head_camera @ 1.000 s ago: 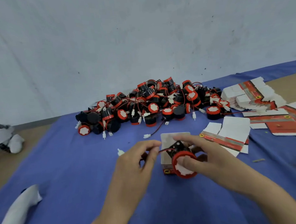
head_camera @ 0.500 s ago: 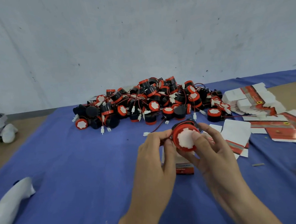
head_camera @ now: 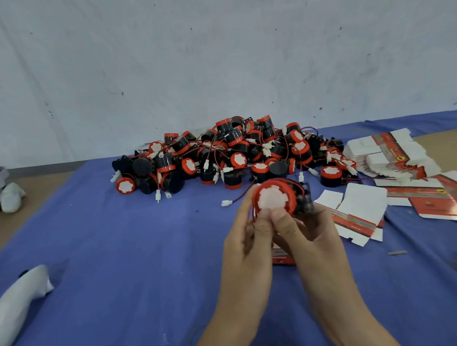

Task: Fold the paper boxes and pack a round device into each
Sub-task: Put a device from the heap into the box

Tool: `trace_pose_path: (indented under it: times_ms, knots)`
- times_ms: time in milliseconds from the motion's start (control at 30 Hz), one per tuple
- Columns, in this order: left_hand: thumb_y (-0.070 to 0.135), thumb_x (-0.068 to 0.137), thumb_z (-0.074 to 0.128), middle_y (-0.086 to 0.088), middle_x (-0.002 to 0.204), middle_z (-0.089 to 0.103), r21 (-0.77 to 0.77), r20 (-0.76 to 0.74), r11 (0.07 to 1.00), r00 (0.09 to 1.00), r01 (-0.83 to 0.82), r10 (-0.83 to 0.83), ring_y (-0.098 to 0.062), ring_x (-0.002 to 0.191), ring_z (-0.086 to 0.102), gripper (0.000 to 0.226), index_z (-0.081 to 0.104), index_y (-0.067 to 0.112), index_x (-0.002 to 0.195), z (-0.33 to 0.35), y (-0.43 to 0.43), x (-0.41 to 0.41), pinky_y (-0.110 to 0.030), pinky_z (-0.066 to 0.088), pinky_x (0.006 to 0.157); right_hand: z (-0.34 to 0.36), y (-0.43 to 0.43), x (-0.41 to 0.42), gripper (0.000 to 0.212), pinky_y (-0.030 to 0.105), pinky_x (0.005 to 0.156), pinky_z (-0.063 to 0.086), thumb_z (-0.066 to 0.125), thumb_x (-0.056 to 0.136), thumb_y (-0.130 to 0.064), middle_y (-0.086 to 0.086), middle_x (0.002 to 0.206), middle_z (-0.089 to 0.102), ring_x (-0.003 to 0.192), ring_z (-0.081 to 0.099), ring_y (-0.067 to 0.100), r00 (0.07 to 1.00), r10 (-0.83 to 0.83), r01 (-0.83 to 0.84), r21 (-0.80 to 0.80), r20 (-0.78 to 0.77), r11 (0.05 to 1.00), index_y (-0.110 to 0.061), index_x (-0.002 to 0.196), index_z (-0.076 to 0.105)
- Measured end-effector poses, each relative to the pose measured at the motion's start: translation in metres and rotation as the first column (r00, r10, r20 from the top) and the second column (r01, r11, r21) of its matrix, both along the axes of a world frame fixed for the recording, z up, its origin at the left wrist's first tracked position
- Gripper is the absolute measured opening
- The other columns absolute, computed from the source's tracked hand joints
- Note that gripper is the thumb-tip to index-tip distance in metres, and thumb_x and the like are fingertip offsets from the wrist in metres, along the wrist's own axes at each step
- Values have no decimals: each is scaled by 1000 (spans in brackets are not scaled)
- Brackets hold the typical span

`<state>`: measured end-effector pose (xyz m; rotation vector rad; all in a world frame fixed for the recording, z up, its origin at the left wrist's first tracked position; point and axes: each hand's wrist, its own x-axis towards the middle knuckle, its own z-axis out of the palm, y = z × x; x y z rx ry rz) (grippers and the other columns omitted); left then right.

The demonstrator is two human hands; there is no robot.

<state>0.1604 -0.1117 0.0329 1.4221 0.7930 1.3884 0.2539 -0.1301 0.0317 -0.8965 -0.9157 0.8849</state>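
Observation:
Both hands hold one round device [head_camera: 274, 199], a black body with a red rim and a white face turned toward me, raised above the blue cloth. My left hand [head_camera: 246, 241] grips its left side and my right hand [head_camera: 310, 236] grips its right side, both thumbs pressed on the white face. Its red wire runs left to a white plug [head_camera: 226, 203] lying on the cloth. A folded paper box [head_camera: 282, 256] stands under my hands, mostly hidden. A large pile of round devices [head_camera: 229, 154] lies behind.
Flat unfolded box blanks [head_camera: 358, 213] lie to the right of my hands, with a stack of blanks [head_camera: 386, 152] and further ones [head_camera: 437, 200] beyond. A white bundle [head_camera: 13, 306] lies at the left front, another white object [head_camera: 6, 197] at the far left. A white wall stands behind.
The round device was lifted from beside the box up in front of me. My left hand left the wire and came onto the device, both thumbs now on its face.

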Motion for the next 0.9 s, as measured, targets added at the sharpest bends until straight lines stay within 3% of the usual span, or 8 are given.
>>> trace_pose_path:
  times_ms: [100, 200, 300, 467, 600, 733, 800, 900]
  knots:
    - [34, 101, 48, 20, 107, 73, -114, 65, 991, 995, -70, 77, -5, 96, 71, 31, 60, 47, 126, 4, 9, -11, -27, 56, 79, -2, -1, 3, 44, 21, 77, 57, 63, 78, -59, -13, 108, 75, 101, 70, 4, 983, 36, -39, 16, 180, 999, -32, 112, 67]
    - [25, 104, 45, 18, 94, 74, -154, 48, 980, 990, -124, 133, -7, 77, 70, 32, 62, 52, 113, 9, 14, -23, -24, 54, 67, -8, 3, 23, 55, 23, 94, 49, 45, 84, -68, -29, 125, 63, 115, 58, -10, 952, -126, 129, 5, 280, 992, -42, 130, 60]
    - [18, 105, 44, 17, 77, 67, -165, -39, 976, 990, -142, 137, -2, 60, 60, 39, 60, 53, 106, 11, 15, -30, -16, 54, 62, -14, 10, 51, 39, 17, 94, 40, 46, 99, -54, -35, 134, 53, 118, 48, -20, 878, -237, 264, -10, 415, 964, -53, 138, 45]
    - [16, 106, 42, 7, 88, 63, -191, -199, 968, 972, -165, 126, 3, 55, 59, 37, 58, 41, 129, 9, 13, -27, -7, 48, 60, -37, 24, 73, 74, 27, 102, 40, 55, 98, -39, -27, 154, 34, 133, 47, -2, 817, 158, 2, -277, 555, 961, -48, 157, 11]
    - [15, 106, 41, 7, 104, 68, -167, -276, 958, 944, -231, 180, 3, 65, 64, 38, 57, 34, 136, 8, 12, -22, -11, 52, 68, -55, 35, 71, 96, 24, 89, 50, 68, 92, -18, -23, 135, 55, 108, 60, -1, 634, 333, -116, -339, 699, 934, -50, 155, 4]
    - [18, 107, 37, 2, 121, 67, -78, -402, 931, 866, -356, 297, -17, 104, 65, 41, 53, 34, 141, 8, 11, -19, -30, 53, 93, -65, 40, 59, 97, 25, 109, 42, 80, 84, -22, -22, 142, 42, 132, 44, 3, 638, 164, 27, -235, 753, 972, -50, 149, 14]
    - [20, 107, 36, -1, 119, 68, 13, -468, 912, 803, -411, 369, -18, 107, 64, 41, 50, 35, 142, 9, 9, -16, -18, 51, 84, -69, 40, 50, 98, 9, 98, 37, 82, 81, -33, -38, 130, 37, 126, 40, -4, 619, 74, 100, -171, 782, 980, -55, 147, 12]
    - [21, 107, 35, 1, 119, 69, 81, -518, 899, 752, -431, 407, -18, 108, 64, 42, 50, 35, 143, 5, 8, -12, -18, 50, 85, -68, 41, 32, 92, 4, 84, 34, 82, 77, -46, -49, 116, 29, 114, 37, -13, 566, -72, 192, -46, 821, 980, -45, 148, 23]
